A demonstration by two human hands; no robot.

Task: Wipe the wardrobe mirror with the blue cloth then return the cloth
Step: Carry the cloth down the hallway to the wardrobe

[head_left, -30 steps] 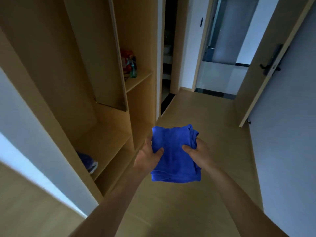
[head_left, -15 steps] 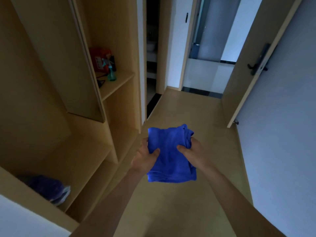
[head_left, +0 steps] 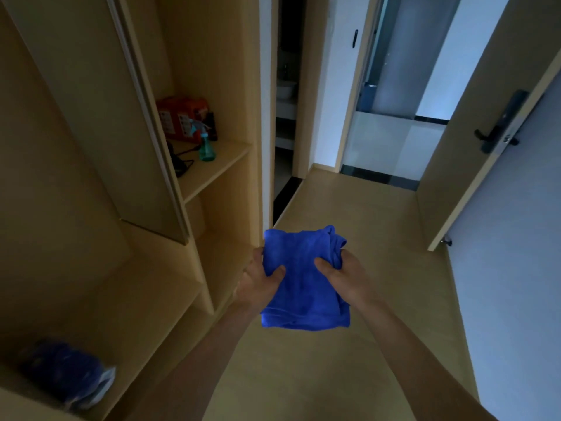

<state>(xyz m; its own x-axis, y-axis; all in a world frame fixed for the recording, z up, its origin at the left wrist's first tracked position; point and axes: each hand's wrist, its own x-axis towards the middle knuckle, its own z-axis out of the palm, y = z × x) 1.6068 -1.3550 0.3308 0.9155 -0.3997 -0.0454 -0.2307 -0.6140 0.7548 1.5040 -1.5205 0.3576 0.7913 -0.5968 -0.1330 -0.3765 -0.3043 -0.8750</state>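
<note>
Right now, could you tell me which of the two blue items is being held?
The bright blue cloth, gripped by the left hand and right hand; the darker blue bundle lies untouched on the low wardrobe shelf.

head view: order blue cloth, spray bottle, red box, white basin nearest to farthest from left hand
1. blue cloth, gripped by the left hand
2. spray bottle, front of wardrobe shelf
3. red box, behind the bottle
4. white basin, through the far doorway

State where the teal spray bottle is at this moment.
In the head view, the spray bottle stands on the wardrobe shelf, left of centre, just in front of the red box.
</note>
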